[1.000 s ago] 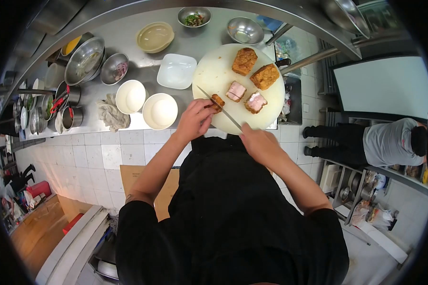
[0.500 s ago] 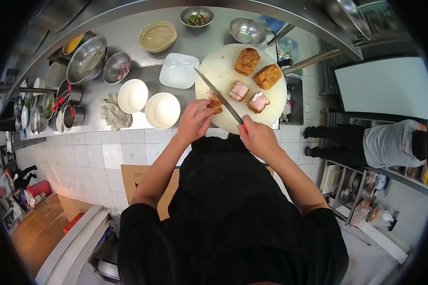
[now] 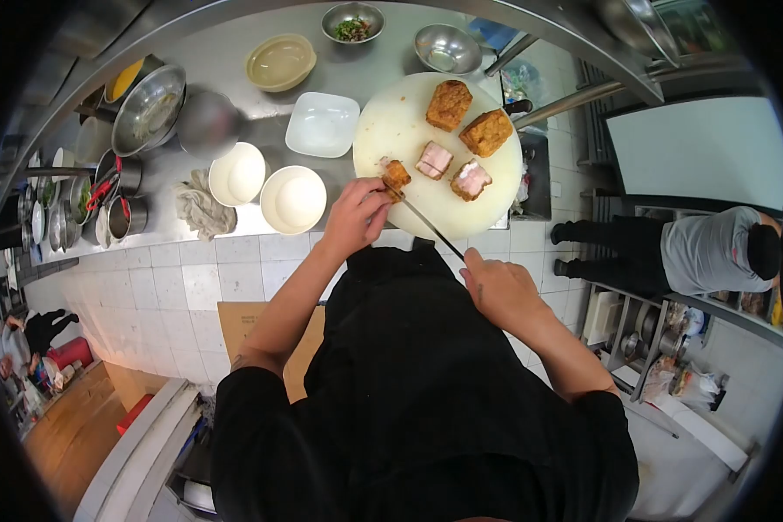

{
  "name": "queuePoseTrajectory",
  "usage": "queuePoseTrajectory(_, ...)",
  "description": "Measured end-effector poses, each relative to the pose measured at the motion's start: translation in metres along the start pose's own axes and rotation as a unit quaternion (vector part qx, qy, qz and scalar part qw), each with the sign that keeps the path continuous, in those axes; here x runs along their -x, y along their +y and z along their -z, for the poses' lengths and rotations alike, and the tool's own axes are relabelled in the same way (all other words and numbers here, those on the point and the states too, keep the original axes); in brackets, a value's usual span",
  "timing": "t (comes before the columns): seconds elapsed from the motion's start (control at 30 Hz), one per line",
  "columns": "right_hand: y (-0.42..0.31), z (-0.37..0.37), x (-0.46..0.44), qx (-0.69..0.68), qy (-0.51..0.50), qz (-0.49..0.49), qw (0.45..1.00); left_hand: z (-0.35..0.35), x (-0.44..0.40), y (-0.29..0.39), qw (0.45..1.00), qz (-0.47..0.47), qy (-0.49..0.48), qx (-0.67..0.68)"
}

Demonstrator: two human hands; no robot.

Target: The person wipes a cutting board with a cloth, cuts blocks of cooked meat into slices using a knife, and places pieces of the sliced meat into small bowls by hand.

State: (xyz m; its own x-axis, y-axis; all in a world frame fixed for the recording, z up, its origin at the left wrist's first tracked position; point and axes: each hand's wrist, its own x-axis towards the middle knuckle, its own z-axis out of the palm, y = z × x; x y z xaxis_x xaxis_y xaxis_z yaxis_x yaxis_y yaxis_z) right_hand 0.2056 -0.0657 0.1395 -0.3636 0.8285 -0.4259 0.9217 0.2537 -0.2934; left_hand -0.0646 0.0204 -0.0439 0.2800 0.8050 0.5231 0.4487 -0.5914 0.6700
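Observation:
My right hand (image 3: pixel 502 285) is closed around the handle of a knife (image 3: pixel 435 229), drawn back near the board's front edge. The blade slants forward and left, its tip on a small browned piece of pork belly (image 3: pixel 397 173). Bent fingertips of my left hand (image 3: pixel 355 216) press on the near end of that piece. It lies at the left of a round white cutting board (image 3: pixel 377 115). Two pork belly chunks, pale cut faces up, one on the left (image 3: pixel 433 160) and one on the right (image 3: pixel 471 180), lie beside the blade. Two larger browned pork blocks (image 3: pixel 449 105) sit farther back.
Left of the board are a white square dish (image 3: pixel 322 125), two white bowls (image 3: pixel 293 200) and a crumpled cloth (image 3: pixel 204 205). Metal bowls (image 3: pixel 448 49) line the back, under a steel shelf edge (image 3: pixel 574 48). A person in grey (image 3: pixel 712 252) stands at the right.
My right hand has pulled the knife back toward me and to the right. The blade tip has come down from beyond the small piece onto it. My left hand still holds that piece.

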Motion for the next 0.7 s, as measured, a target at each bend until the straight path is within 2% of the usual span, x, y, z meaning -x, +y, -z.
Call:
queuePoseTrajectory(0.1, -0.006, -0.007, -0.036, -0.029, 0.004, -0.002, 1.0, -0.001, 0.001, -0.001, 1.0, -0.001, 0.006, 0.006)
queuePoseTrajectory(0.17, 0.001, -0.054, -0.088, -0.043, 0.048, 0.01, 0.998, -0.004, 0.002, -0.001, 1.0, -0.003, 0.007, 0.011)
queuePoseTrajectory(0.23, -0.008, -0.059, -0.1, -0.054, 0.056, 0.006, 0.997, -0.005, 0.002, -0.001, 1.0, -0.003, 0.019, 0.001)
queuePoseTrajectory(0.3, -0.011, -0.051, -0.093, -0.068, 0.062, 0.003, 0.996, -0.005, 0.002, 0.0, 1.0, -0.003, 0.02, 0.0)
queuePoseTrajectory(0.37, -0.012, -0.027, -0.062, -0.034, 0.012, -0.028, 0.999, -0.004, 0.004, 0.0, 1.0, 0.001, 0.02, 0.0)
queuePoseTrajectory(0.5, -0.002, -0.048, -0.061, -0.047, 0.019, -0.025, 0.998, -0.007, 0.006, -0.001, 1.0, 0.003, 0.007, -0.011)
queuePoseTrajectory(0.57, 0.009, -0.091, -0.096, -0.067, 0.072, -0.004, 0.995, -0.007, 0.005, -0.003, 1.0, -0.001, 0.012, -0.015)
queuePoseTrajectory(0.67, 0.011, -0.063, -0.082, -0.059, 0.105, 0.021, 0.992, -0.004, 0.008, -0.003, 1.0, 0.003, -0.013, -0.02)
queuePoseTrajectory(0.7, 0.015, -0.046, -0.066, -0.086, 0.13, 0.013, 0.988, -0.003, 0.008, -0.003, 1.0, -0.005, 0.006, -0.026)
